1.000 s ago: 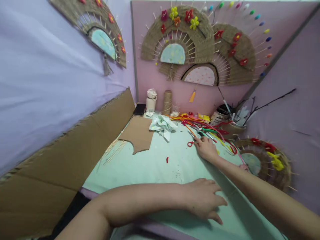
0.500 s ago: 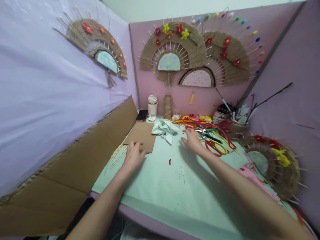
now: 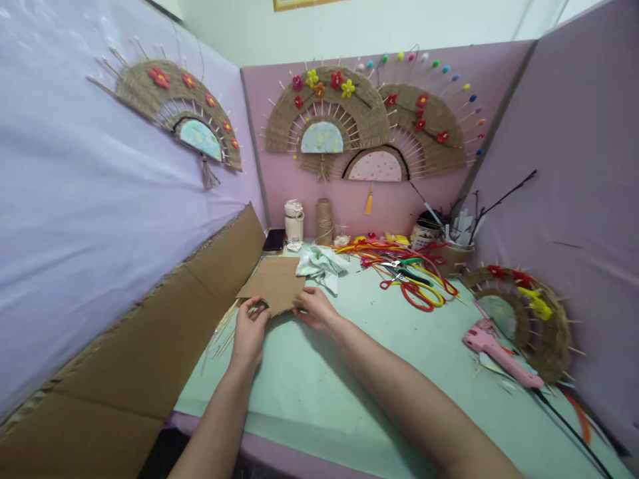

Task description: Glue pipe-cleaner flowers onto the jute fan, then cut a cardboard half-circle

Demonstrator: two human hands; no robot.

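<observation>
A flat, brown piece of cardboard (image 3: 274,278) lies at the left of the table, its near edge slightly raised. My left hand (image 3: 251,327) grips that near edge at the left, thumb and fingers curled together. At the near right corner, my right hand (image 3: 315,309) has its fingers closed on the cardboard. Thin wooden sticks (image 3: 225,332) stick out from beneath the cardboard's left side. A crumpled, patterned green-and-white cloth (image 3: 322,265) touches its far right part.
Scissors (image 3: 417,296) and coloured pipe cleaners (image 3: 389,250) lie to the right. A pink glue gun (image 3: 502,356) rests by a woven fan (image 3: 546,326). Behind stand a white bottle (image 3: 294,223) and a twine spool (image 3: 324,221). A cardboard wall (image 3: 150,319) borders the left.
My right hand has moved left from beside the scissors to the cardboard's corner. My left hand now grips the near edge. The small red piece on the table no longer shows.
</observation>
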